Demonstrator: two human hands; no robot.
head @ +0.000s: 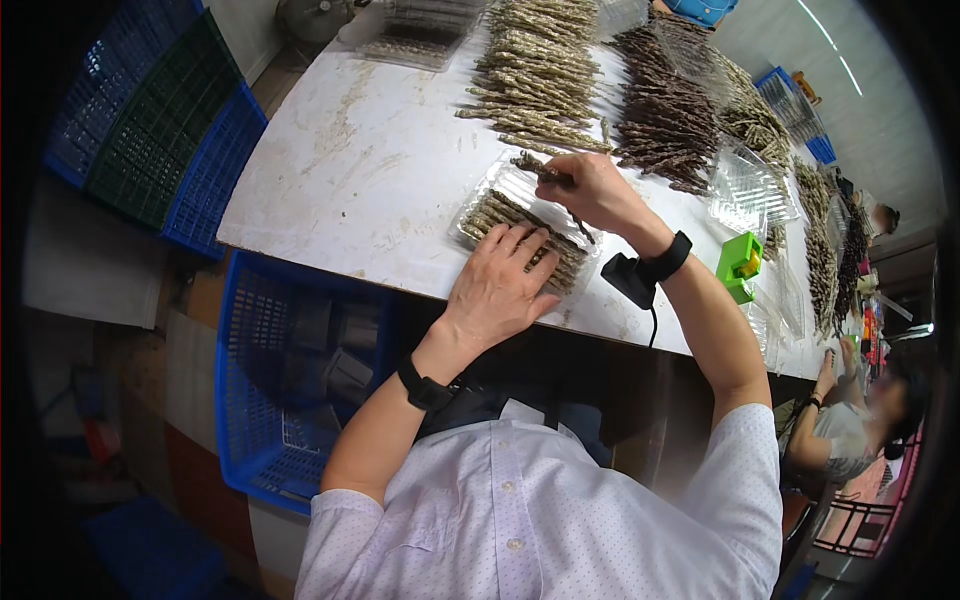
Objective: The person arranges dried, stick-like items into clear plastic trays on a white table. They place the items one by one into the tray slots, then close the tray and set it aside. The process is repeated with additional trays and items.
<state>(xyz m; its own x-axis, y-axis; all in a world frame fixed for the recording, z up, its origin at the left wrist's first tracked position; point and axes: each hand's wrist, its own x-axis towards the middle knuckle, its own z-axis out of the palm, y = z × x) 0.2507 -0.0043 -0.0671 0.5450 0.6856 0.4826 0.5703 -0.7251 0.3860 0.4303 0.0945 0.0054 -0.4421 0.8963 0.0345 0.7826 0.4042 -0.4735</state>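
Observation:
Near the front edge of the white table lies a clear plastic tray (493,178) partly filled with a row of thin, knobbly brown sticks (501,214). My left hand (501,281) lies flat over these sticks, fingers spread, its palm side hidden. Above the tray's far right part, my right hand (589,191) grips a few dark brown sticks (534,165) between thumb and fingers. Beyond the tray is a long heap of pale sticks (540,75), with a heap of dark sticks (664,112) to its right.
A green tape dispenser (739,266), empty clear trays (750,187) and a black device with a cable (628,280) lie to the right. A filled clear tray (420,37) is at the back. Blue crates (232,390) stand at the left. A person (840,435) sits at far right.

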